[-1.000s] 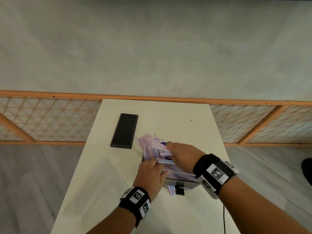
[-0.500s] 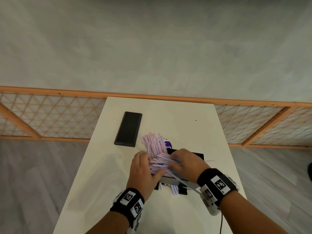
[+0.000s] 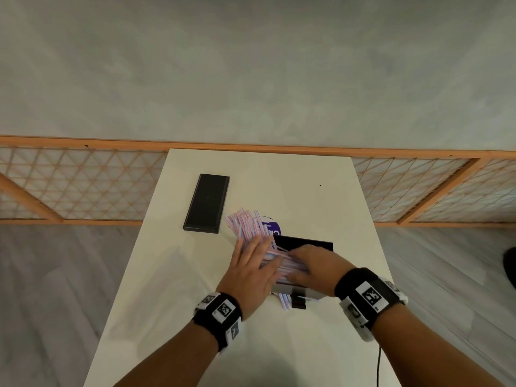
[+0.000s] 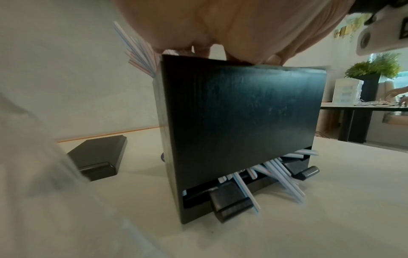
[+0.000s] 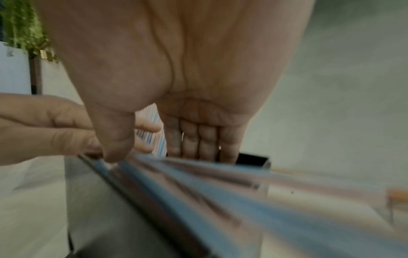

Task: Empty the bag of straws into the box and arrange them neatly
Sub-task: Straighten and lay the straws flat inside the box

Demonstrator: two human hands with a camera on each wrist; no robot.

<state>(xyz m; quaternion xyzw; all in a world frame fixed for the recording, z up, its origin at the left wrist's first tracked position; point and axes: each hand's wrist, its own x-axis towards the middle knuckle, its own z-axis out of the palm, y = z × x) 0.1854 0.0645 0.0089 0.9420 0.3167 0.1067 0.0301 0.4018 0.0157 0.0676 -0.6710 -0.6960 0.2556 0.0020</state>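
A heap of pink-and-blue striped straws (image 3: 245, 224) lies across the open top of the black box (image 3: 307, 244) and fans out over its far left corner. My left hand (image 3: 251, 265) presses flat against the heap's left side, fingers straight. My right hand (image 3: 307, 262) lies on top of the straws over the box, with fingers (image 5: 198, 139) straight and together and the thumb at the box rim. The bag's purple label (image 3: 273, 227) peeks out behind the heap. In the left wrist view, several straws (image 4: 276, 176) poke out of the slot at the foot of the box (image 4: 238, 125).
The black lid (image 3: 206, 203) lies flat on the white table (image 3: 293, 174), far left of the box. A few stray straws (image 3: 283, 301) and a black tab (image 3: 298, 303) stick out at the box's near side. A cable (image 3: 378, 367) hangs by the table's near right edge.
My right hand drew back from the far left of the heap to lie over the box. My left hand stretched its fingers further along the heap's left side.
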